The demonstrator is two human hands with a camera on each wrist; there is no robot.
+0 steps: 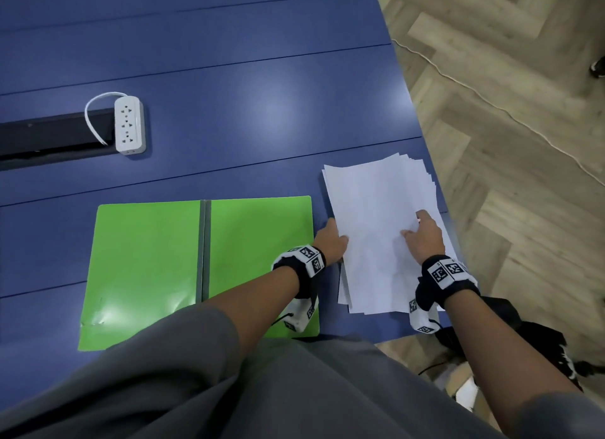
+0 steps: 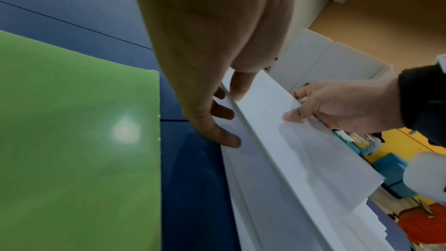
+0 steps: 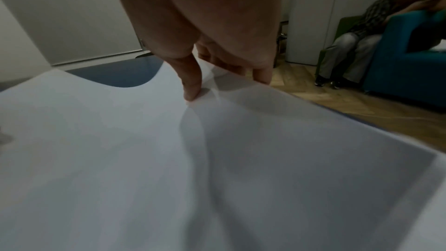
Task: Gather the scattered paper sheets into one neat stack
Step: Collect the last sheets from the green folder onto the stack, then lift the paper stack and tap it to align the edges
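Observation:
A loose stack of white paper sheets lies at the table's right edge, its far ends fanned out unevenly. My left hand holds the stack's left edge. In the left wrist view the thumb lies on top and the fingers go under the raised upper sheets. My right hand is on the right side of the stack. In the right wrist view its thumb presses on the top sheet and its fingers reach over the right edge.
An open green folder lies flat just left of the stack. A white power strip sits farther back left beside a black cable slot. The blue table ends right of the papers, over wooden floor.

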